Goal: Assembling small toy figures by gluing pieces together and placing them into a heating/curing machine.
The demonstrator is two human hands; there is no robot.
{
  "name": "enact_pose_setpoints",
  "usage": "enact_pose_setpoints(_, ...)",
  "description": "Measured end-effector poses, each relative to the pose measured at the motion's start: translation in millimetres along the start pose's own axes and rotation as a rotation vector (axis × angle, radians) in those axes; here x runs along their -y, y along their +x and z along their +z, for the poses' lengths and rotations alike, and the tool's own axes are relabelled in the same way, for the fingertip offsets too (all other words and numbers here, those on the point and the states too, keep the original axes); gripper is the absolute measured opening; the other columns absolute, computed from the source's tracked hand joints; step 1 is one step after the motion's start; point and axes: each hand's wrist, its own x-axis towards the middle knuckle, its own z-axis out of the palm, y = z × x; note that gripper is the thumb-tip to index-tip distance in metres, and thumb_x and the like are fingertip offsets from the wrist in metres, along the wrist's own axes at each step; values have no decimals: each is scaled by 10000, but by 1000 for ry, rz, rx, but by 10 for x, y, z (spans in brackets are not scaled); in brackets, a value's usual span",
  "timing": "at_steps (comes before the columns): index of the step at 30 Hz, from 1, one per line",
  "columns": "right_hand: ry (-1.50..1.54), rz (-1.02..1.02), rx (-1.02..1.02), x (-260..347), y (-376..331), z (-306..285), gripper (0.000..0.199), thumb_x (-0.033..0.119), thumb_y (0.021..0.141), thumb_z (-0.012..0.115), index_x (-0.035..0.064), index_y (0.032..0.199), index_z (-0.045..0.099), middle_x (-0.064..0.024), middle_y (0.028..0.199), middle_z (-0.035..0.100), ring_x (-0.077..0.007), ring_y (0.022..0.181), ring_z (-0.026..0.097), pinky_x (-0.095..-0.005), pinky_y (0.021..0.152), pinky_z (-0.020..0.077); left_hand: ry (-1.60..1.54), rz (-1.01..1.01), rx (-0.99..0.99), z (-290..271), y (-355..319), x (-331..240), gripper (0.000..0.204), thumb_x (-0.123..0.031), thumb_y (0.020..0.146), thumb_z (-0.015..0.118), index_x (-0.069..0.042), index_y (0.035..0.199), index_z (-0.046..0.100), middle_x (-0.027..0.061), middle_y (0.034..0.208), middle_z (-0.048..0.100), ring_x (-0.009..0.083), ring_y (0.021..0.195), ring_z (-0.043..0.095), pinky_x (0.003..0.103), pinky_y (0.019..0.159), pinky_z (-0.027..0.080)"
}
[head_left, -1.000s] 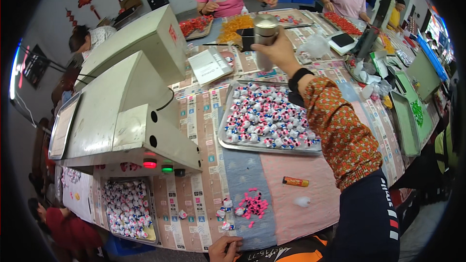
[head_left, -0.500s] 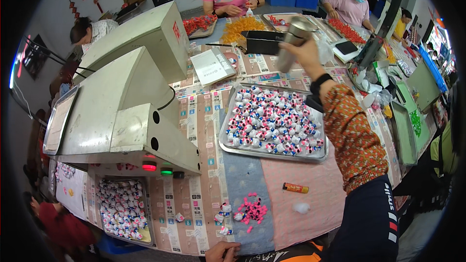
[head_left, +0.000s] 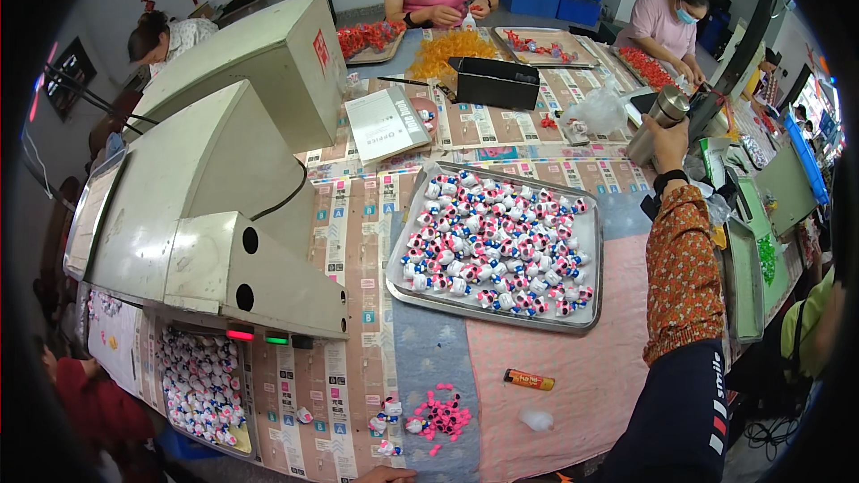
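My right hand (head_left: pixel 669 145) is wrapped round a steel thermos flask (head_left: pixel 669 105), which leans to the right at the table's right side. Left of that arm lies a metal tray (head_left: pixel 586 329) filled with small white, pink and blue figurines (head_left: pixel 501 241). Only a sliver of my left hand (head_left: pixel 388 475) shows at the lower edge, by the table's near edge; its fingers are mostly cut off. Just beyond it are a heap of small pink pieces (head_left: pixel 441 415) and several loose figurines (head_left: pixel 390 407).
A pale machine (head_left: pixel 206 206) fills the left side, with another figurine tray (head_left: pixel 249 394) below it. An orange tube (head_left: pixel 529 380) and a white lump (head_left: pixel 537 419) lie on the pink cloth. Farther off are a book (head_left: pixel 386 123), a black box (head_left: pixel 497 85) and co-workers.
My right hand has carried the thermos flask from the table's far middle to the right and nearer to me. My left hand has mostly slipped below the lower edge.
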Motion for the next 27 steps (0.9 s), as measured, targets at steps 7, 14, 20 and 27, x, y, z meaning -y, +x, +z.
enact_pose_setpoints(7, 39, 61, 117, -177, 100, 68, 883, 380, 691, 893, -95, 1286, 445, -269, 1219, 629, -376, 1114, 641, -408, 967, 494, -27, -136, 16, 56, -154, 145, 132, -48, 996, 575, 3, 1042, 687, 86, 848, 666, 126, 663, 641, 248, 533, 518)
enact_pose_setpoints(14, 196, 201, 335, -523, 235, 28, 835, 329, 731, 875, -118, 1281, 433, -247, 1231, 610, -330, 1112, 628, -387, 962, 491, -22, -49, -24, 74, -122, 158, 144, -57, 997, 587, 7, 1077, 688, 75, 847, 658, 99, 595, 618, 240, 523, 511)
enact_pose_setpoints(20, 184, 141, 319, -486, 144, 57, 853, 300, 751, 858, -136, 1332, 411, -264, 1284, 585, -346, 1164, 600, -377, 1010, 466, 6, -95, -33, 70, -117, 99, 149, -72, 999, 582, -12, 1076, 694, 66, 819, 646, 101, 546, 593, 255, 506, 476)
enact_pose_setpoints(27, 132, 109, 311, -868, 371, 165, 878, 337, 781, 839, -152, 1336, 367, -317, 1282, 567, -377, 1201, 581, -379, 1029, 448, 0, -65, -35, 80, -61, -14, 153, -89, 1000, 561, -18, 1050, 686, 79, 834, 669, 108, 530, 571, 259, 498, 459)
